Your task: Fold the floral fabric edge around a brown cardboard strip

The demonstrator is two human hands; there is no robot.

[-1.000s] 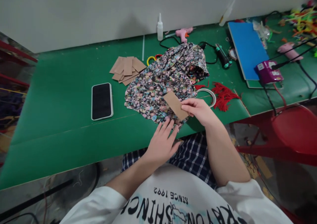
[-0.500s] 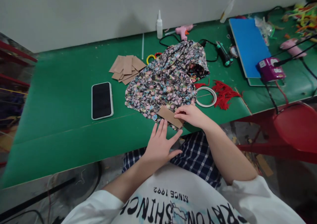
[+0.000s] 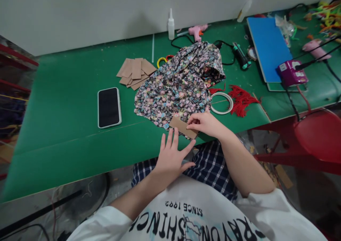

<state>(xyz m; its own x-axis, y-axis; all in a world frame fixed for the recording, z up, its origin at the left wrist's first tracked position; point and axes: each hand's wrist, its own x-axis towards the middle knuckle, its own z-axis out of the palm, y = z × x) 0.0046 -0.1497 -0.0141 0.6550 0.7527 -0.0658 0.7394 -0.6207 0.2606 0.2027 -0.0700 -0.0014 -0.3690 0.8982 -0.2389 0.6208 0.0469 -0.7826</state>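
Since a second ago, the right hand (image 3: 206, 124) has brought the cardboard strip (image 3: 183, 126) down from above the floral fabric (image 3: 181, 85) to the fabric's near edge, where the strip now lies almost flat, slanting down to the right. That hand pinches the strip's right end between thumb and fingertips, the other fingers curled in. The left hand (image 3: 173, 155) has slid slightly forward; it lies flat and spread on the green table (image 3: 66, 127) at its front edge, fingers pointing away from the body, fingertips just beside the strip's left end; whether they touch it cannot be told.

Just beyond the right hand, a ring of tape (image 3: 221, 103) lies beside the fabric's right edge, touching a bundle of red tassels (image 3: 241, 98). Left of the fabric a smartphone (image 3: 109, 107) lies face up, and behind it sits a loose pile of cardboard pieces (image 3: 135, 72), near the fabric's far left edge. By the wall stand a white glue bottle (image 3: 171, 24) and a pink glue gun (image 3: 196, 31). To the right are a blue board (image 3: 269, 45) and a purple device (image 3: 291, 76) with a cable.
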